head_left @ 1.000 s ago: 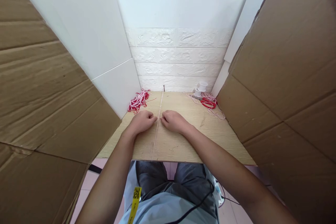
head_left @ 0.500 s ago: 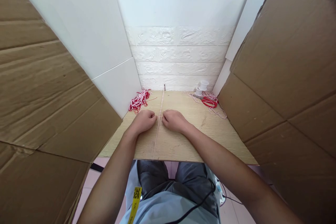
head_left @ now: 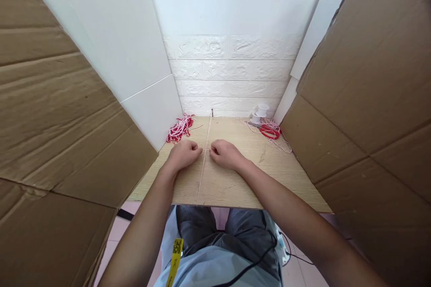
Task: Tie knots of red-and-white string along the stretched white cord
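Left hand (head_left: 185, 154) and right hand (head_left: 226, 154) are keeping fingers together, pinching thin strand (head_left: 206, 149) across pale string (head_left: 202, 175), which is running lengthwise over counter (head_left: 232, 190); red-handled scissors (head_left: 269, 132) are lying right.

- Bright, diffuse light overall; source out of view.
- Upper wall (head_left: 229, 9) close to washed out, cool white, little detail.
- Brick-patterned wall (head_left: 232, 69) keeps its relief — soft, pale shading.
- Tabletop (head_left: 229, 188) evenly lit; only faint, soft-edged shade by left hand (head_left: 184, 154) and right hand (head_left: 226, 154).
- Right cardboard (head_left: 367, 121) dims toward lower right; dark blurred patch in the top corner.
- Left cardboard (head_left: 67, 121) duller than the wall, stretched toward the edge — strong wide-angle distortion.
- Center reasonably sharp, no obvious motion blur; string (head_left: 203, 166) and cross thread (head_left: 206, 149) faint against pale wood.
- Small print on yellow tag (head_left: 174, 262) hard to read.
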`<state>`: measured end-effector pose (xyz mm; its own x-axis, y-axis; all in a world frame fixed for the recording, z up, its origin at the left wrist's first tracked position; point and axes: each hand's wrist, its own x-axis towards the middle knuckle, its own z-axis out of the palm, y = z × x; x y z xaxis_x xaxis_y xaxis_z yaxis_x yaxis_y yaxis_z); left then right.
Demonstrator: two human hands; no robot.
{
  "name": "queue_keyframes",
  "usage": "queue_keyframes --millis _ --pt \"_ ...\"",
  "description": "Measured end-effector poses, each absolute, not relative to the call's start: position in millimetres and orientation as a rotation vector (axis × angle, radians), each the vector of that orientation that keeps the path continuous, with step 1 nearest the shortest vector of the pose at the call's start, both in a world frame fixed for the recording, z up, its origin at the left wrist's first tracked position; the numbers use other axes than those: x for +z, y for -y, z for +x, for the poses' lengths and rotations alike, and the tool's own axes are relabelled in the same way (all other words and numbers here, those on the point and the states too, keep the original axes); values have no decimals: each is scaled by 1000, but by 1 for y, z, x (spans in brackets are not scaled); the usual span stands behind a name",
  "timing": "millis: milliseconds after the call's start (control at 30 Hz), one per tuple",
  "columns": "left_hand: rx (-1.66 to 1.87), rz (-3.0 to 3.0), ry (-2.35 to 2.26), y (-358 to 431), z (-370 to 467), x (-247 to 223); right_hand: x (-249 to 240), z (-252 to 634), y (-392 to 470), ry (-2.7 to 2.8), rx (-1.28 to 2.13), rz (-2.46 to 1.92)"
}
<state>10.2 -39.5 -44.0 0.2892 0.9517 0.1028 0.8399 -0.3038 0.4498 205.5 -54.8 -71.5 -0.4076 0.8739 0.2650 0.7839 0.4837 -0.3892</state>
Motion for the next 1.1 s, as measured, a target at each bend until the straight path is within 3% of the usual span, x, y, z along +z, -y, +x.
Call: queue_keyframes --millis 333,633,1100 --pt "802 2235 -1453 36 10 -45 -71 205 56 2104 313 -1337" --pt "654 1986 -955 54 17 -23 -73 199 50 2025 448 -1453" --pt "1082 1632 -750 54 11 -22 -72 189 50 1907 546 -1565"
